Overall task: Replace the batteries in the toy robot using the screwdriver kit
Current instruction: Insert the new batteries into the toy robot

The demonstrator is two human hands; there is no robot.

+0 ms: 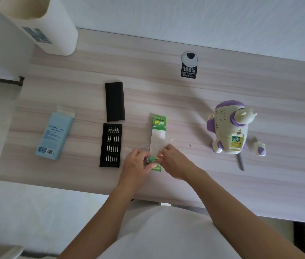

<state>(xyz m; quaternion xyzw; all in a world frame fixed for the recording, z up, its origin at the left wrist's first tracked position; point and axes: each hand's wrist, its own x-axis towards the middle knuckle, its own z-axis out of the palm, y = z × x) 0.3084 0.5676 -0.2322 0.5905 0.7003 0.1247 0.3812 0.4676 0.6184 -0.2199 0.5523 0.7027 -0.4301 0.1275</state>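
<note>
place: office or home workspace | evidence: wood-grain desk, cable grommet, white wall

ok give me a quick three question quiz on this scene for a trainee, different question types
1. True or false: the battery compartment of the toy robot is open.
2. Pick one: what are the left hand and the right hand both gripping? A) battery pack B) bit tray C) blue box
3. Fill in: the compartment cover lies on the table to the ____ of the toy robot.

Key
1. True
2. A
3. right
</note>
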